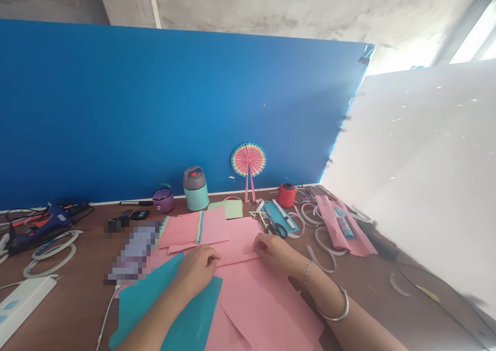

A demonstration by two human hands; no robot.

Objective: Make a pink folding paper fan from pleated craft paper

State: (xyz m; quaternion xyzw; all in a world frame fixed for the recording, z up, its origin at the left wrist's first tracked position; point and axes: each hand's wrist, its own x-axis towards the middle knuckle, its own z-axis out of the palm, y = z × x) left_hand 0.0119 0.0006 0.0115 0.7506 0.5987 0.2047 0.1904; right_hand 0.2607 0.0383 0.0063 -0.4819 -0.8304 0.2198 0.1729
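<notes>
A sheet of pink paper (242, 237) with a folded strip along its near edge lies in front of me. My left hand (197, 269) pinches the left end of that fold, fingers curled. At the right end, my right hand (276, 254) has its fingertips closed on the same paper. More pink sheets (267, 299) are spread beneath it, and teal paper (155, 294) lies under my left forearm. Just beyond my left hand rests a pleated pink strip (181, 228) with teal and yellow edges. Black-handled scissors (276, 229) lie beyond my right hand.
A finished round paper fan (248, 159) leans on the blue partition (155, 108). Nearby stand a teal flask (196, 191), a purple pot (163, 200) and a red container (287, 195). Paper strip coils (325, 242) lie right; a glue gun (58, 215) and power strip (25, 307) lie left.
</notes>
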